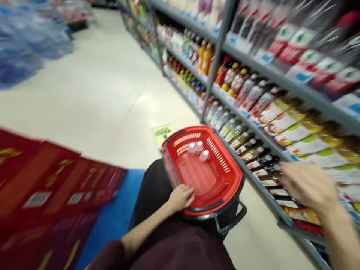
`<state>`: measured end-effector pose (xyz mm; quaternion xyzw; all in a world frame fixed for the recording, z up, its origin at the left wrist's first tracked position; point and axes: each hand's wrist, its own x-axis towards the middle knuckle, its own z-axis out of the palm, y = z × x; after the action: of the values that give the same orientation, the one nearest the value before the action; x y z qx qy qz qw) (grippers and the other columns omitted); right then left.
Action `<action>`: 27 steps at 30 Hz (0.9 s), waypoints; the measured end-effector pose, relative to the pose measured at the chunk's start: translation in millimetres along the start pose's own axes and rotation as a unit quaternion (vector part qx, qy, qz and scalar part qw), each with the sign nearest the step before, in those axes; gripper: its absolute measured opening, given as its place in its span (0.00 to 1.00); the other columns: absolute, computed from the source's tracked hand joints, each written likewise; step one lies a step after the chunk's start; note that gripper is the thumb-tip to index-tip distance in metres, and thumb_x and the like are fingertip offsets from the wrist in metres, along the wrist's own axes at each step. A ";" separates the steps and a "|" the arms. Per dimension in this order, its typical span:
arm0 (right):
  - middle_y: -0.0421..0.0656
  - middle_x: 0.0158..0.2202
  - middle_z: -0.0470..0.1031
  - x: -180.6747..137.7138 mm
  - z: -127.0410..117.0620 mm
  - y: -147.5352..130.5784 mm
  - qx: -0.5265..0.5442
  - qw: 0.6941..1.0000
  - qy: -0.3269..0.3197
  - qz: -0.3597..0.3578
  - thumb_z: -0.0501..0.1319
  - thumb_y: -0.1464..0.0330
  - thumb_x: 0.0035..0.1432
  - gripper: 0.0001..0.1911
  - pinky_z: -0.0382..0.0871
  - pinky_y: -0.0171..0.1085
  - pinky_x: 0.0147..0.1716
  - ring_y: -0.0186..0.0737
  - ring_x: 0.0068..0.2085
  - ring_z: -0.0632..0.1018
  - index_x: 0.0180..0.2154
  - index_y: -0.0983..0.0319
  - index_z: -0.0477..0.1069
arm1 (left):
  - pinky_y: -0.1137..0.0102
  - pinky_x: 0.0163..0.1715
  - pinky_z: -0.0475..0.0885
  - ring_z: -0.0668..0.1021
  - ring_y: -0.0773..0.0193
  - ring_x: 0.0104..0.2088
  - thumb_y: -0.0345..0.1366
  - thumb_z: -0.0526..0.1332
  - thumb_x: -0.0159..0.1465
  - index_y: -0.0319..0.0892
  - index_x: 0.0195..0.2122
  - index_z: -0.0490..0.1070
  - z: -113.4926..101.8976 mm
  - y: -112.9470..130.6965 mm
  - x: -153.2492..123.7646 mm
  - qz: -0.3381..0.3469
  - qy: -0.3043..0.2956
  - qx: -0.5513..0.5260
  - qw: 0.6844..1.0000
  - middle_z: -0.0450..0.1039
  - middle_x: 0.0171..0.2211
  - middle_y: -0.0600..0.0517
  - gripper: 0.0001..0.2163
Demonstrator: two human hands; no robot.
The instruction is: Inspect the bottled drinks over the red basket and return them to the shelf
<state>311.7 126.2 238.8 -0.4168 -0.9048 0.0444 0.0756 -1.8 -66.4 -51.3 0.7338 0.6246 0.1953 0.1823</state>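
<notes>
A red shopping basket with a black-edged rim is in front of my body, resting on something black. My left hand is closed over its near left rim, fingers curled to the inside. Three small pinkish-white bottles or caps sit together at the basket's far end. A black handle hangs down at the near right. Out to the right, my right hand is raised in front of the shelved bottles. Motion smears its fingers, and I see nothing held in it.
Long shelves of bottled drinks and oils run along the right. Stacked red boxes stand on a blue base at left. Pale floor lies ahead, with wrapped blue packs at the far left and a yellow sign by the basket.
</notes>
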 end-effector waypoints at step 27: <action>0.49 0.76 0.32 115.5 338.7 -89.1 0.035 0.956 -0.215 0.195 0.59 0.63 0.67 0.40 0.58 0.55 0.70 0.59 0.72 0.56 0.74 0.53 0.45 | 0.65 0.34 0.67 0.76 0.62 0.27 0.37 0.54 0.72 0.42 0.34 0.74 36.8 -16.7 -18.5 0.094 0.093 -0.042 0.990 0.74 0.25 0.51 0.12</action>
<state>112.1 150.4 -70.3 -0.5626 -0.7989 0.1786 -0.1157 0.3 -82.9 -92.5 0.7597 0.5582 0.3048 0.1353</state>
